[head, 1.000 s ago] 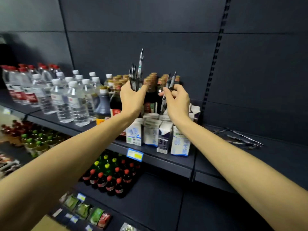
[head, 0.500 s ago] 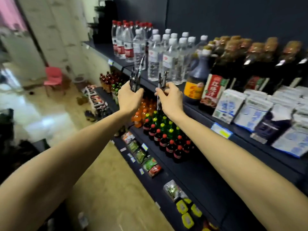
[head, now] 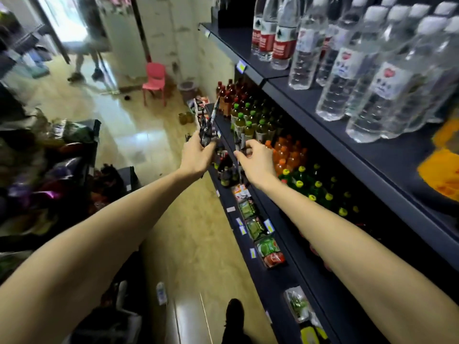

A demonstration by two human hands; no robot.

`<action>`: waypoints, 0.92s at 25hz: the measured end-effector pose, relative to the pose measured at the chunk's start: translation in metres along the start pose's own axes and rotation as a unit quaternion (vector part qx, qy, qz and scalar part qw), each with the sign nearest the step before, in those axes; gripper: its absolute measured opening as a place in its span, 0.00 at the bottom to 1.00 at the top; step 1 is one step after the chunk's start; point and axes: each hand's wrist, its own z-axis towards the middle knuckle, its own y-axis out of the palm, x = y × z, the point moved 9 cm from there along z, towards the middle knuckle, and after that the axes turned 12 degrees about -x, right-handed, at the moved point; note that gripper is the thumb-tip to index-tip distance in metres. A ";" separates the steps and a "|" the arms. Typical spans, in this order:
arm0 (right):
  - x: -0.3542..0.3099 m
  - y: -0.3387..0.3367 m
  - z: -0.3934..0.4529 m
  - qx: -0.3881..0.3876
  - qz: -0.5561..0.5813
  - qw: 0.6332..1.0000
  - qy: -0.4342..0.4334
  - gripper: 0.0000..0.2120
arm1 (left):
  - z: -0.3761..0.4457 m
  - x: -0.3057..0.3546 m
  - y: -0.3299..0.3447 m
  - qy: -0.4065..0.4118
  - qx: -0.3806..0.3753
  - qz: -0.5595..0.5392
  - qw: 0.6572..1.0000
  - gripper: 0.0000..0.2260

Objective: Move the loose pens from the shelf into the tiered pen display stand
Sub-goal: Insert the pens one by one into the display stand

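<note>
- Your left hand (head: 196, 155) has its fingers wrapped round a bundle of pens (head: 207, 127), held out in front of you over the aisle floor (head: 139, 145), just off the front edge of the lower shelf (head: 273, 247).
- The bundle's long axis runs near upright, tips pointing up and leaning slightly toward the shelving; one pen stands well above the rest.
- Your right hand (head: 253, 157) pinches a smaller clutch of pens (head: 239, 142) between curled fingers and thumb; these too point roughly upward, with their lower ends showing below the hand.
- Both hands sit close together, not touching.
- Since a second ago you have turned away from the bay where the pens lay, past the water bottles (head: 347, 65), and now face down the aisle with the soda bottles (head: 288, 155) just beyond your right hand.
- That reads as the carry stage: the pens are off the shelf and in transit.
- The tiered display stand is not in view, so you cannot yet line up a slot; the frame is blurred from the turn.
</note>
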 end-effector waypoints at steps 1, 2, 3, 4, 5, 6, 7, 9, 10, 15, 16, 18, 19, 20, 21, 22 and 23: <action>0.000 0.009 0.024 -0.010 -0.001 1.000 -0.002 0.13 | 0.018 -0.004 -0.007 -0.012 0.012 -0.004 1.000 0.08; 0.000 0.016 0.048 -0.017 0.002 1.000 -0.004 0.11 | 0.036 -0.006 -0.013 -0.023 0.021 -0.013 0.999 0.11; -0.001 0.022 0.072 -0.021 0.007 1.000 -0.005 0.09 | 0.057 -0.008 -0.018 -0.030 0.025 -0.021 0.999 0.14; -0.003 0.028 0.093 -0.029 0.009 1.000 -0.006 0.08 | 0.074 -0.010 -0.022 -0.035 0.025 -0.028 0.999 0.14; -0.007 0.033 0.112 -0.037 0.008 0.999 -0.008 0.07 | 0.091 -0.011 -0.026 -0.031 0.025 -0.034 0.999 0.12; -0.011 0.038 0.135 -0.039 0.009 0.999 -0.009 0.06 | 0.110 -0.010 -0.032 -0.025 0.027 -0.038 0.999 0.09; -0.014 0.043 0.156 -0.037 0.017 0.999 -0.009 0.04 | 0.128 -0.012 -0.039 -0.022 0.031 -0.042 0.998 0.09; -0.019 0.057 0.194 -0.036 0.036 0.999 -0.003 0.06 | 0.160 -0.021 -0.056 -0.031 0.043 -0.056 0.997 0.12; -0.022 0.065 0.211 -0.040 0.038 0.998 -0.001 0.06 | 0.176 -0.026 -0.064 -0.035 0.047 -0.060 0.996 0.15; -0.033 0.111 0.292 -0.065 0.036 0.997 -0.005 0.07 | 0.259 -0.055 -0.101 -0.032 0.054 -0.051 0.997 0.14; -0.035 0.121 0.311 -0.066 0.041 0.997 -0.007 0.06 | 0.278 -0.062 -0.108 -0.029 0.055 -0.051 0.997 0.13; -0.046 0.136 0.351 -0.056 0.046 0.997 -0.012 0.04 | 0.323 -0.076 -0.123 -0.012 0.052 -0.046 0.998 0.10; -0.053 0.140 0.370 -0.049 0.039 0.998 -0.007 0.05 | 0.346 -0.082 -0.131 -0.006 0.047 -0.045 0.998 0.08; -0.058 0.143 0.392 -0.036 0.039 0.999 0.002 0.08 | 0.372 -0.087 -0.139 0.002 0.040 -0.048 0.998 0.06; -0.062 0.143 0.410 -0.024 0.044 0.999 0.012 0.11 | 0.395 -0.092 -0.145 0.014 0.027 -0.055 0.998 0.05; -0.066 0.142 0.424 -0.013 0.044 0.999 0.021 0.12 | 0.415 -0.094 -0.152 0.025 0.014 -0.067 0.997 0.05; -0.076 0.140 0.450 0.001 0.036 0.999 0.024 0.13 | 0.441 -0.085 -0.165 0.038 0.005 -0.074 0.997 0.05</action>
